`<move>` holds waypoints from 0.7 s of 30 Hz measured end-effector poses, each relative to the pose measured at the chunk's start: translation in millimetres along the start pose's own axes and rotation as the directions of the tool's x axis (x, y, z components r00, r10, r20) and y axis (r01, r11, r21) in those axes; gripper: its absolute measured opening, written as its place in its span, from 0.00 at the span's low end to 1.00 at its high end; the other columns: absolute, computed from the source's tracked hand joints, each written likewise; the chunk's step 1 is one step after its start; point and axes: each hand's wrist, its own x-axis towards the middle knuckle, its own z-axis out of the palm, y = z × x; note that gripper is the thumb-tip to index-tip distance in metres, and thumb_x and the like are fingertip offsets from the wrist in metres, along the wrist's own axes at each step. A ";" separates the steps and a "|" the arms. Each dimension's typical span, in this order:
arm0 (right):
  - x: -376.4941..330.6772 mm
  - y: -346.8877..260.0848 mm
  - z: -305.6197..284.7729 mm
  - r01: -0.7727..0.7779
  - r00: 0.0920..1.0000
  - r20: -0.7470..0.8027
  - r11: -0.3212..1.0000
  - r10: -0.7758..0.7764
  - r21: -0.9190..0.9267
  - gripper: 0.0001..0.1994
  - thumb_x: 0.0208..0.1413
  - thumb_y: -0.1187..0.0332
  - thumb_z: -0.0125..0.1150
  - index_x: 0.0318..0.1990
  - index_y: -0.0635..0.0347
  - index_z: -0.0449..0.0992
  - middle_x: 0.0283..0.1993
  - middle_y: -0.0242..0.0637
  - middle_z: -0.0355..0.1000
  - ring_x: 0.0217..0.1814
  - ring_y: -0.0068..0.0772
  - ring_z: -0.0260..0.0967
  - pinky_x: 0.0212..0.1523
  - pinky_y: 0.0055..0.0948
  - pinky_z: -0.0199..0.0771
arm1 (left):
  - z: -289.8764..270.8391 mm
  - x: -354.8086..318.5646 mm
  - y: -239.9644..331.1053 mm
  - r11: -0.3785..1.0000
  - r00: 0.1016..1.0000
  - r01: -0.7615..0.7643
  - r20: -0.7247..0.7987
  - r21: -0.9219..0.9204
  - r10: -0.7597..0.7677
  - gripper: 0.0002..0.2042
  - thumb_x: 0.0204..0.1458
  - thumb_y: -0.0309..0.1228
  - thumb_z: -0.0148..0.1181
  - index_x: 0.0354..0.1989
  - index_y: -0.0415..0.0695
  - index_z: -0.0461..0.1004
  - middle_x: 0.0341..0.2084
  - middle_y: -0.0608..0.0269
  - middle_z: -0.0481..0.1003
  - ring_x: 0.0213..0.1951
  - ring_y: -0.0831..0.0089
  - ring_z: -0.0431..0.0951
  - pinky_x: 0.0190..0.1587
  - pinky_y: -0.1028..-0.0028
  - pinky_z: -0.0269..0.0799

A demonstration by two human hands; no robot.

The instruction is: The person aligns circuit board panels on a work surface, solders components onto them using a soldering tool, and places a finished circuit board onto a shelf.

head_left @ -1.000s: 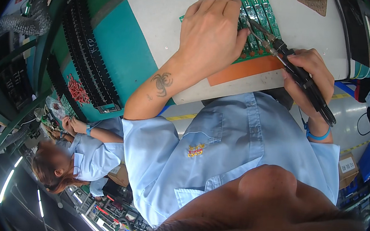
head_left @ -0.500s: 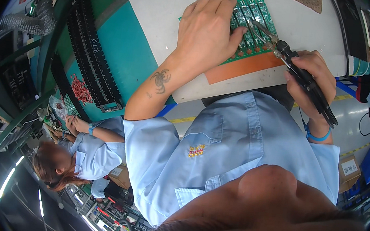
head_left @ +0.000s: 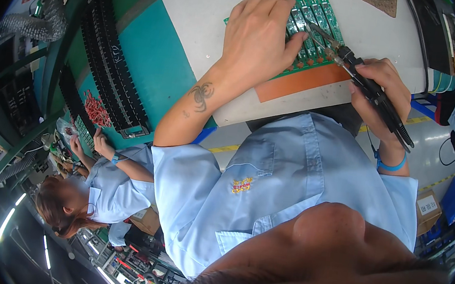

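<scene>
A green circuit board panel (head_left: 325,26) with several long strips lies on the pale work surface. My left hand (head_left: 261,32) rests palm down across its left part, fingers stretched out toward the far edge and thumb apart on the board. The board beneath the palm is hidden. My right hand (head_left: 386,86) is wrapped round a black-handled soldering tweezer tool (head_left: 375,94). Its two slim metal tips point far left, over the board close to my left thumb; whether they touch it I cannot tell. An orange-brown strip (head_left: 300,86) lies along the board's near edge.
Black slotted racks (head_left: 116,69) stand on the teal mat (head_left: 150,56) to the left. Beside them lies a pile of small red parts (head_left: 96,110). A co-worker (head_left: 116,197) in light blue works there. A brown piece (head_left: 380,0) sits at the far right.
My hands, the tool and the board hold nearly the same places, with a slight shift of the view. The co-worker's hands, close together before, have moved apart.
</scene>
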 end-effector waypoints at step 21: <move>-5.9 -0.2 -4.1 -0.004 1.000 -0.001 1.000 0.004 -0.007 0.20 0.42 0.82 0.70 0.47 0.66 0.82 0.39 0.42 0.81 0.37 0.36 0.73 0.43 0.28 0.74 | -2.7 -2.1 1.6 1.000 1.000 -0.004 0.014 0.014 0.004 0.25 0.53 0.33 0.65 0.56 0.29 0.72 0.58 0.38 0.74 0.59 0.48 0.75 0.65 0.59 0.66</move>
